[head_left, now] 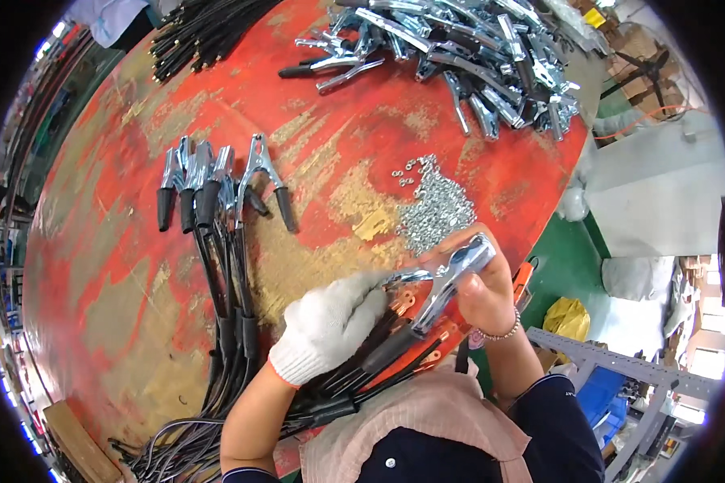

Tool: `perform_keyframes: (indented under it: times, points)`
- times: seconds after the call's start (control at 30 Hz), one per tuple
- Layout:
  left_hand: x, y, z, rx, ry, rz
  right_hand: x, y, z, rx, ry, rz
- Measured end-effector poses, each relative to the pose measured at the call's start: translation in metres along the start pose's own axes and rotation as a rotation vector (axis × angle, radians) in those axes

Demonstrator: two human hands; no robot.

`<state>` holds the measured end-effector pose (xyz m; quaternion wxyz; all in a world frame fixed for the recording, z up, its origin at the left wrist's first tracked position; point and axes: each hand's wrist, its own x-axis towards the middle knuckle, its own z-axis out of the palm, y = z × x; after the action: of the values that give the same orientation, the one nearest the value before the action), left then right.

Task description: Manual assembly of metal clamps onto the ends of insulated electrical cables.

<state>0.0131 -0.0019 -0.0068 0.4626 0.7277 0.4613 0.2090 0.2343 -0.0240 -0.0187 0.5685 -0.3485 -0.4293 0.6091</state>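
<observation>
A shiny metal spring clamp (437, 304) with a black-sleeved handle is held over the near right of the table, jaws toward the upper right. My bare right hand (489, 296), with a beaded bracelet at the wrist, grips it around the jaw end. My left hand (328, 324), in a white knit glove, has its fingers closed at the clamp's other handle arm; slight blur and the glove hide that handle's end. Just under the clamp are copper cable lugs (404, 302) on black cables. A heap of small metal nuts (437, 211) lies right beyond my hands.
Clamps fixed to black cables (232, 282) lie at the left. A big pile of loose clamps (491, 60) covers the far right, and a bundle of black cables (197, 36) the far left. The worn red table (121, 266) curves around; a grey metal frame (620, 362) stands at right.
</observation>
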Motion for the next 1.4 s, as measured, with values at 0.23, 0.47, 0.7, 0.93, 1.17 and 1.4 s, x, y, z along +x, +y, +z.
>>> perform_keyframes:
  times: [0.23, 0.47, 0.7, 0.93, 1.17, 1.4]
  points:
    - [0.0, -0.03, 0.008, -0.922, 0.119, -0.442, 0.073, -0.013, -0.053, -0.988, 0.151, -0.08]
    - [0.003, -0.024, 0.007, -0.945, 0.144, -0.455, 0.128, 0.011, -0.09, -1.64, -0.028, -0.298]
    - [0.003, -0.023, 0.005, -0.995, 0.123, -0.448, 0.146, 0.015, -0.091, -1.797, -0.158, -0.296]
    - [-0.009, -0.009, 0.003, -0.479, 0.125, -0.275, 0.083, 0.011, -0.011, -0.608, -0.162, 0.107]
    - [-0.015, -0.001, -0.004, -0.34, 0.084, -0.224, 0.037, 0.032, 0.0, -0.445, -0.253, 0.268]
    - [-0.014, 0.001, -0.003, -0.211, 0.083, -0.2, 0.03, 0.025, -0.006, -0.054, -0.175, 0.455]
